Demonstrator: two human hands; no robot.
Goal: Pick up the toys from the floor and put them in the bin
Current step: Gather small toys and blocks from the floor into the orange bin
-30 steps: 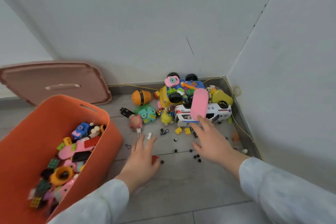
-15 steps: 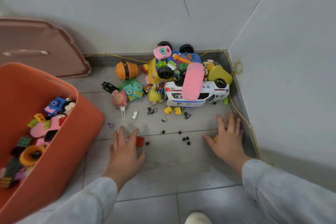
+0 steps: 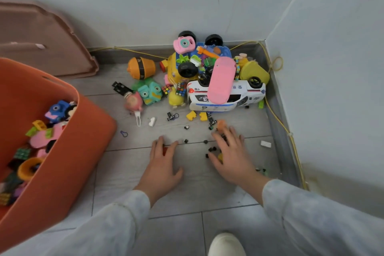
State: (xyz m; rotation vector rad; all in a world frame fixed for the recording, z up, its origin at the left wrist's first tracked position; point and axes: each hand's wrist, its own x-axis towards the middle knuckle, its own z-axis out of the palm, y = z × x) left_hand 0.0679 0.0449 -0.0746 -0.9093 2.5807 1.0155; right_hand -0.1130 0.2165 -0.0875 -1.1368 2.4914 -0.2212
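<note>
Bin: an orange bin [image 3: 68,162] stands on the floor [image 3: 187,193] at far left, open-topped and part full.
In the bin: a blue toy camera [image 3: 57,110] lies on top, with pink, green and yellow pieces below it.
Lid: a dusty-pink lid [image 3: 41,48] leans on the wall behind the bin.
Loose toys: an orange cup toy [image 3: 141,68] lies on its side near the wall, and a teal owl toy [image 3: 149,92] lies just in front of it.
Left hand: the left hand [image 3: 162,164] lies flat on the floor with its fingers spread and straight, gripping nothing. A red block [image 3: 165,150] shows between its fingers, under the fingertips.
Toy heap: most of the toys are still on the floor, heaped in the corner. A pink toy camera [image 3: 184,43] sits at the top of the heap. A white police car [image 3: 245,95] lies on its side at the front, and a pink oval case [image 3: 221,80] rests across it.
Right hand: the right hand [image 3: 232,158] is spread, palm down, over small black bits [image 3: 212,149], with its fingers loose and nothing held. A yellow piece [image 3: 220,157], perhaps a block, peeks out at the thumb side. An orange piece [image 3: 221,124] lies blurred just past the fingertips.
White block: a white block [image 3: 266,144] lies alone to the right of that hand.
Cord: a yellow cord [image 3: 278,118] runs along the skirting.
</note>
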